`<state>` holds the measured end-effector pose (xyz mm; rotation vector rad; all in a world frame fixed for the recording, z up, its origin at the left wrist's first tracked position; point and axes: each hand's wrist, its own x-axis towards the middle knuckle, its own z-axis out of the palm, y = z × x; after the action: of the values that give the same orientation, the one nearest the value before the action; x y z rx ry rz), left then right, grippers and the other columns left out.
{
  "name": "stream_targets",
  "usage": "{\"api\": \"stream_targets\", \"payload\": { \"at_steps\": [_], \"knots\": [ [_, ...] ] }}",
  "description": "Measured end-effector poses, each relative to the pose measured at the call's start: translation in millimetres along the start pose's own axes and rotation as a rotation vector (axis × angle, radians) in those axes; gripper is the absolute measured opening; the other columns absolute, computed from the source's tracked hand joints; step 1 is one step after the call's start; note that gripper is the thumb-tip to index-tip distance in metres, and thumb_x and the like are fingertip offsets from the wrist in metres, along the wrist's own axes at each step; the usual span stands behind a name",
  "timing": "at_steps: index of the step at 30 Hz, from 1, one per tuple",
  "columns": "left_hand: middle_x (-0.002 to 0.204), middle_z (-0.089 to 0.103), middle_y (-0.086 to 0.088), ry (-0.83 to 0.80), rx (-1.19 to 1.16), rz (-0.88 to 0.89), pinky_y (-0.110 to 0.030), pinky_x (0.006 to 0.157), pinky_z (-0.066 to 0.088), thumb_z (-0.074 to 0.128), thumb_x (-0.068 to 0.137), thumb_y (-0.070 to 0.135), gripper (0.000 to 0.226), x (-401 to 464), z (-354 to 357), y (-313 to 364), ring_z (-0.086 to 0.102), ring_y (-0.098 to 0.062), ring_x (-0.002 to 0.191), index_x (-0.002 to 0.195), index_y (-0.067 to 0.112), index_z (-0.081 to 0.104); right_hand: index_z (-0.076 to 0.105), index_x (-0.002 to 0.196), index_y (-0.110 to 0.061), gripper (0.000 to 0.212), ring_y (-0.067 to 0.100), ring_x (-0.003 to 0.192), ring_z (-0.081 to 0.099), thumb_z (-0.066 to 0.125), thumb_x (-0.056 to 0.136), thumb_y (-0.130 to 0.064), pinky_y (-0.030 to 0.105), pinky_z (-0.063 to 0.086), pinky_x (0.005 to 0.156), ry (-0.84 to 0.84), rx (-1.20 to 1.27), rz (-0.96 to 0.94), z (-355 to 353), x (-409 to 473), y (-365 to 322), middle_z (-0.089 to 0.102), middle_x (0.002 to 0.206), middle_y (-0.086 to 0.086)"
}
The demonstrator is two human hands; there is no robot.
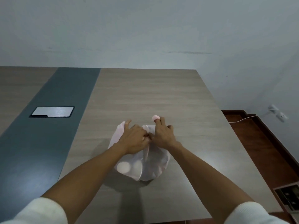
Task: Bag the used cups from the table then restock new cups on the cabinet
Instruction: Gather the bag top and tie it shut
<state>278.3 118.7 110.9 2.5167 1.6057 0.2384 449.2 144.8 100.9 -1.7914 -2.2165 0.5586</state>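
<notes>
bag: thin pinkish-white plastic bag (155, 165) sits on the table (161, 94), near the front edge, centre-right of the wood top. Its mouth is gathered at the top, at 12 o'clock of the bag body.
cups: white cups (123, 167) show through the plastic, at 8 o'clock inside the bag. Exact count, can't tell.
left hand: your left hand (135, 137) is on the bag top, fingers curled, pinching the gathered plastic at the neck. Index finger sticks out toward 11 o'clock over a flap of bag.
right hand: your right hand (162, 133) meets the left at the neck, thumb and fingers pinching plastic too. One loose end of bag (155, 117) is wrapped round a fingertip at 12 o'clock of that hand.
hands together: touching at the knuckles, right over the bag mouth.
sleeves: white sleeves (40, 210) pushed up, both forearms bare.
table strip: dark grey strip (48, 126) runs along the table at 9 o'clock of the bag, with a silver-lidded cable box (52, 111) set in it, well apart from the bag.
floor side: red-brown floor (267, 143) at 3 o'clock, white cable (242, 119) and wall plugs (277, 113) beyond.
</notes>
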Motion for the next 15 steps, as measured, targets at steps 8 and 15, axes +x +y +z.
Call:
{"api": "stream_targets", "payload": {
  "at_steps": [8,15],
  "knots": [
    [0.139,0.059,-0.014,0.169,-1.0,-1.1,-0.046,0.104,0.05,0.08,0.07,0.062,0.101,-25,-20,-66,0.063,-0.036,0.12,0.144,0.003,0.044,0.032,0.145,-0.011,0.09,0.03,0.104,0.066,0.054,0.074,-0.063,0.048,0.032,0.101,0.087,-0.193,-0.002,19,8,-6,0.036,0.141,0.002],
    [0.078,0.064,-0.005,0.325,-1.029,-0.809,-0.03,0.061,0.044,0.074,0.083,0.022,0.016,-21,-14,-51,0.057,-0.025,0.074,0.083,0.006,0.069,0.041,0.138,-0.009,0.08,0.03,0.101,0.064,0.048,0.08,-0.064,0.048,0.029,0.099,0.136,-0.374,-0.028,32,6,-8,0.037,0.135,0.004]
  ]
}}
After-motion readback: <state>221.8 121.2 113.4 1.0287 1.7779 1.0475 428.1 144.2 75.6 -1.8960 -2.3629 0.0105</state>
